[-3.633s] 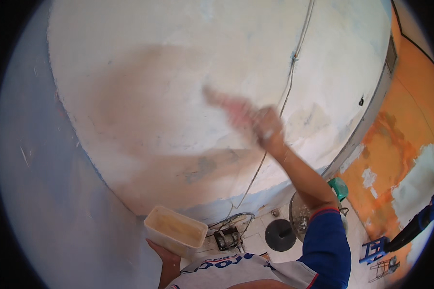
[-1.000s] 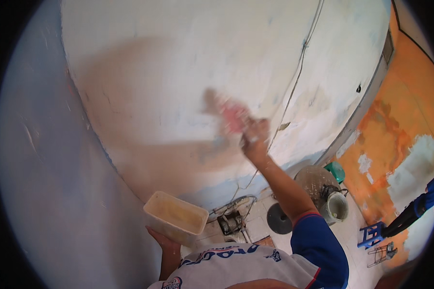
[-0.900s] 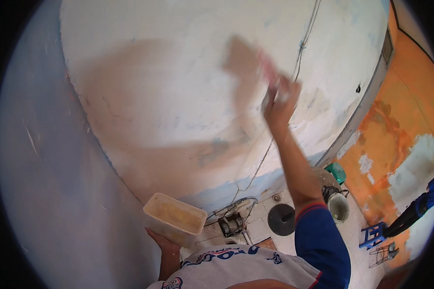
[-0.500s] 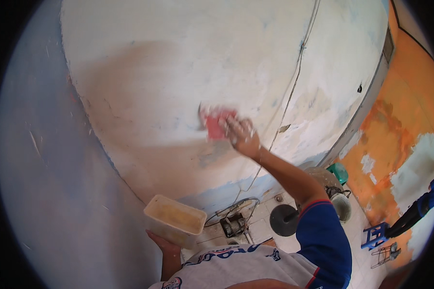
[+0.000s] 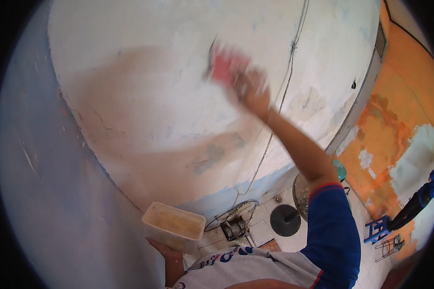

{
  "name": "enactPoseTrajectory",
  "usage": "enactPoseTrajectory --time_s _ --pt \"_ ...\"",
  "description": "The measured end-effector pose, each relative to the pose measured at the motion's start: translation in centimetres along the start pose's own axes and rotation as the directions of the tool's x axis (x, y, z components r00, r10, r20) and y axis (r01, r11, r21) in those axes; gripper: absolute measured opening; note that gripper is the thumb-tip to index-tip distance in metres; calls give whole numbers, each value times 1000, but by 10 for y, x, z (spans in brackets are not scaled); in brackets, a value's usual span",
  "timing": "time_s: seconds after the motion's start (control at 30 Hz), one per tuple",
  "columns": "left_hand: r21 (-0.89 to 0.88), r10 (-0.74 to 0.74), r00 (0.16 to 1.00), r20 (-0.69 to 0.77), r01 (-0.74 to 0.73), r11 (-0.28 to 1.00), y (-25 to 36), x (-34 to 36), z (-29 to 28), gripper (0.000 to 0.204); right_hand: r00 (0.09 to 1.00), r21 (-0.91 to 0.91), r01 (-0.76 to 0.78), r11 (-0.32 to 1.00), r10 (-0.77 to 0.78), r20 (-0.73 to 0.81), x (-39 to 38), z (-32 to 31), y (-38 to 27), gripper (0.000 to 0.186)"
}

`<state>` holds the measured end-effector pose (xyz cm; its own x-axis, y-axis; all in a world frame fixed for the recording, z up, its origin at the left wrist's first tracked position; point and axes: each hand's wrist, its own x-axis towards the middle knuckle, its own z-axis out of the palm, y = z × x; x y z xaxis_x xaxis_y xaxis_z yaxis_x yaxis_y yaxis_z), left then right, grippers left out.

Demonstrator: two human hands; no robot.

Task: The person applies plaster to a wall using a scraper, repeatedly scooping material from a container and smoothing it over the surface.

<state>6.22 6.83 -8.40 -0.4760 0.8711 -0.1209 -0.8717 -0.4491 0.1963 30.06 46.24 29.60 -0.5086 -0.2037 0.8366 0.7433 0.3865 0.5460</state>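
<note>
My right hand (image 5: 251,89) is raised against the patchy white wall (image 5: 144,96), its fingers closed round a flat red putty spreader (image 5: 222,66) smeared with white. Motion blurs both, and I cannot tell whether the spreader's edge touches the wall. Low on the left, my left hand (image 5: 168,250) supports a whitish rectangular plastic tub (image 5: 176,237) from below and the side. The tub tilts a little, its open top showing pale residue inside. Most of the left hand's fingers are hidden under it.
A blue-grey wall (image 5: 29,159) meets the white one at the left corner. A cable (image 5: 287,86) runs down the white wall. On the tiled floor are a dark round base (image 5: 285,220), a dirty pump-like device (image 5: 233,228) and a blue stool (image 5: 377,229). Another person (image 5: 419,202) stands far right.
My right hand has swept upward along the wall with the spreader, the arm stretching farther out. The tub in my left hand has barely shifted. The view has moved slightly.
</note>
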Motion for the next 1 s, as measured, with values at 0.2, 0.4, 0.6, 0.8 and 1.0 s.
enactPoseTrajectory --time_s 0.2,0.4,0.6,0.8,1.0 --pt "73 22 996 92 -29 997 -11 -10 13 85 936 455 254 853 -336 108 -65 -78 -74 40" --pt "56 89 993 73 -93 994 -24 -16 13 84 934 162 -8 987 65 -351 101 -78 113 12" --pt "43 187 979 76 -191 981 -63 -20 49 83 870 34 -237 971 228 -437 182 -51 218 33" --pt "171 298 953 63 -304 937 -100 -22 68 82 995 747 62 662 22 -102 34 10 82 39" --pt "151 347 935 66 -353 923 -158 -24 93 82 865 528 494 691 -331 -376 10 -46 52 30"
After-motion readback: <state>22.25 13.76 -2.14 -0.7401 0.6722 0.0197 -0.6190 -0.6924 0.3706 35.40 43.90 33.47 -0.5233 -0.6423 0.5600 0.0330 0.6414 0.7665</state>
